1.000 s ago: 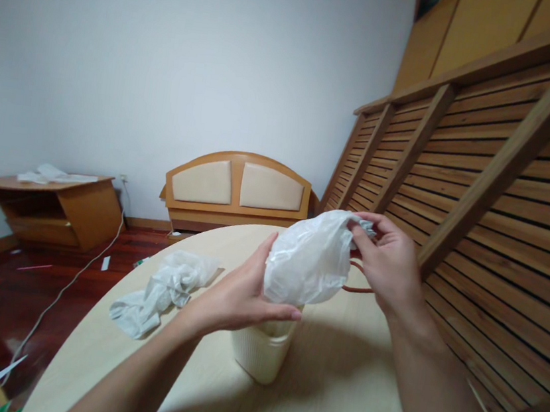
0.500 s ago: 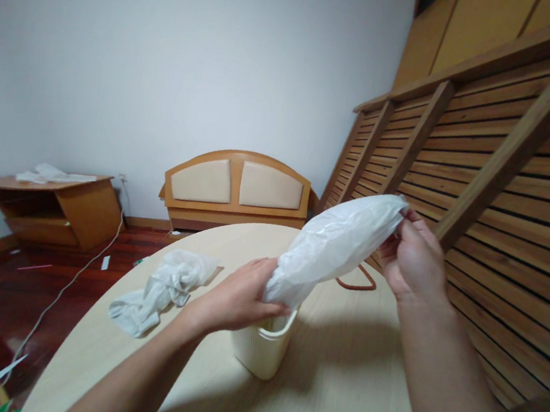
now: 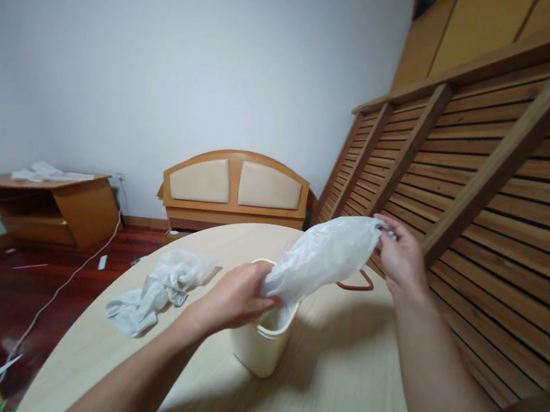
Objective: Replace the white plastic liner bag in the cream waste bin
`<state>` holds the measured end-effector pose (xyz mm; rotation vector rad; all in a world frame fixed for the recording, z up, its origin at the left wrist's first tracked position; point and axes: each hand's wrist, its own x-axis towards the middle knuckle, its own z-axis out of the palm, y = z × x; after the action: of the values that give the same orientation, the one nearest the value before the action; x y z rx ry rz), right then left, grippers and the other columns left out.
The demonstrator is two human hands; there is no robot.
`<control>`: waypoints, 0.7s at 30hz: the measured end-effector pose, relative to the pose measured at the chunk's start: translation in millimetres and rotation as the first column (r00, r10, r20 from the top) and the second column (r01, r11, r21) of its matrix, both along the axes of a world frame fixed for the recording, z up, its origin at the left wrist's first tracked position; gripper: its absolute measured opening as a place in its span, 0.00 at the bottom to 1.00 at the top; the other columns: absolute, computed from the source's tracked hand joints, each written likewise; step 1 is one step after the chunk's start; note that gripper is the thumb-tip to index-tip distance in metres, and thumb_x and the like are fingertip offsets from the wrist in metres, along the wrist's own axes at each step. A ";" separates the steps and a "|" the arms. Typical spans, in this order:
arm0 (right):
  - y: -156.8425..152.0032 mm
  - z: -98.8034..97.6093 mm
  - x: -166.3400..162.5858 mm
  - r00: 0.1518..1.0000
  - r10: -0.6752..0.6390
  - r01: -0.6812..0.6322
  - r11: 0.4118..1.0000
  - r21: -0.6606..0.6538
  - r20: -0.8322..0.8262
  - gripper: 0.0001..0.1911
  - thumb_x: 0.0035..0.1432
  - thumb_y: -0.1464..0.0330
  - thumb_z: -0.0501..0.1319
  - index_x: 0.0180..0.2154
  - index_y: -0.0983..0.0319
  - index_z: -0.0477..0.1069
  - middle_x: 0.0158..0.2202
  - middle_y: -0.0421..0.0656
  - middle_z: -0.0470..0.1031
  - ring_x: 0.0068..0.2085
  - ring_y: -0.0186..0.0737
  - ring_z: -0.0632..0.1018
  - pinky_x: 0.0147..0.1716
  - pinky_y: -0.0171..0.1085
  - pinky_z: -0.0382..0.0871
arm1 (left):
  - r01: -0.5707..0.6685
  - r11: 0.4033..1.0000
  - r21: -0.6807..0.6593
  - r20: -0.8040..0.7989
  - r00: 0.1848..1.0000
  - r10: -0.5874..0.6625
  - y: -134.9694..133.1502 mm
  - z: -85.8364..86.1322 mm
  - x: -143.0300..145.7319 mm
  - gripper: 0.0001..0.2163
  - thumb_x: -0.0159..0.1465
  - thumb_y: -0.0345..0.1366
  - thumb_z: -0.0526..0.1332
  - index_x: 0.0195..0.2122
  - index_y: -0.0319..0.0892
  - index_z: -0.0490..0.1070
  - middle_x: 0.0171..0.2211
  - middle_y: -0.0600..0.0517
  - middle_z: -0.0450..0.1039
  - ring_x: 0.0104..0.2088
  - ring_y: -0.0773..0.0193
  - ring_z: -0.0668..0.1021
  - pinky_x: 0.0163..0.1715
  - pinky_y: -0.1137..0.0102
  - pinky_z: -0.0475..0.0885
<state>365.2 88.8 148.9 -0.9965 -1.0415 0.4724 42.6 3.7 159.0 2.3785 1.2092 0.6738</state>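
A white plastic bag [image 3: 327, 249] stretches between my two hands, puffed out with air. My left hand [image 3: 247, 293] grips its lower part just over the mouth of a cream ribbed bin [image 3: 260, 351], and some of the bag hangs inside the rim. Up and to the right, my right hand [image 3: 402, 255] pinches the bag's gathered end. The bin stands upright on a pale round table [image 3: 334, 380]. A second crumpled white plastic bag [image 3: 164, 289] lies on the table left of the bin.
Behind the right hand, a brown loop handle [image 3: 358, 282] lies on the table. A slatted wooden frame [image 3: 495, 213] leans along the right side. A headboard [image 3: 234, 188] stands beyond the table, and a low cabinet [image 3: 61, 213] is at the left.
My right hand has come down and slightly left with its end of the bag. The bag's lower end sits deeper in the bin, and the left hand has shifted slightly left.
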 end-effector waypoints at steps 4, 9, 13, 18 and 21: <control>-7.8 -15.1 1.8 0.929 0.034 0.061 0.968 -0.244 0.368 0.06 0.43 0.70 0.65 0.27 0.61 0.80 0.29 0.47 0.82 0.34 0.48 0.81 0.38 0.43 0.75 | -0.048 0.999 -0.022 0.054 0.997 0.049 2.9 -2.0 0.6 0.06 0.59 0.35 0.63 0.36 0.40 0.76 0.31 0.49 0.79 0.31 0.58 0.77 0.28 0.71 0.64; -20.6 -13.0 -5.7 0.782 0.161 0.086 0.929 -0.359 0.602 0.06 0.42 0.73 0.67 0.26 0.59 0.81 0.30 0.50 0.83 0.40 0.57 0.83 0.47 0.49 0.74 | 0.003 1.000 -0.007 0.116 0.993 -0.002 5.1 -4.6 2.3 0.08 0.57 0.27 0.60 0.36 0.40 0.77 0.33 0.49 0.80 0.34 0.58 0.79 0.31 0.72 0.66; -44.0 15.6 -38.4 0.621 0.145 -0.009 0.984 -0.178 0.770 0.24 0.58 0.64 0.63 0.56 0.60 0.76 0.62 0.51 0.72 0.65 0.54 0.69 0.67 0.54 0.55 | 0.027 0.999 0.031 0.116 0.993 -0.030 2.4 -2.5 4.3 0.12 0.52 0.22 0.56 0.33 0.41 0.76 0.33 0.50 0.80 0.35 0.59 0.79 0.33 0.72 0.66; -77.2 28.0 -81.9 0.225 0.503 -0.402 0.828 -0.390 0.835 0.59 0.44 0.53 0.76 0.71 0.59 0.51 0.72 0.54 0.54 0.71 0.55 0.58 0.68 0.55 0.53 | 0.073 0.992 0.103 0.111 0.990 -0.085 3.9 -4.8 3.5 0.12 0.52 0.21 0.56 0.31 0.41 0.74 0.34 0.50 0.80 0.35 0.60 0.78 0.36 0.71 0.67; -77.8 19.8 -87.8 0.198 0.616 -0.425 0.755 -0.500 0.763 0.61 0.42 0.61 0.78 0.72 0.61 0.48 0.70 0.55 0.59 0.67 0.54 0.66 0.65 0.50 0.60 | 0.089 0.986 0.144 0.098 0.990 -0.103 8.8 -10.2 2.0 0.13 0.52 0.20 0.56 0.33 0.41 0.75 0.36 0.49 0.79 0.37 0.59 0.78 0.38 0.70 0.68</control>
<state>277.3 11.0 168.7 -1.0301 -2.4854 0.5910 44.5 12.5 148.8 2.4614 1.0272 0.8662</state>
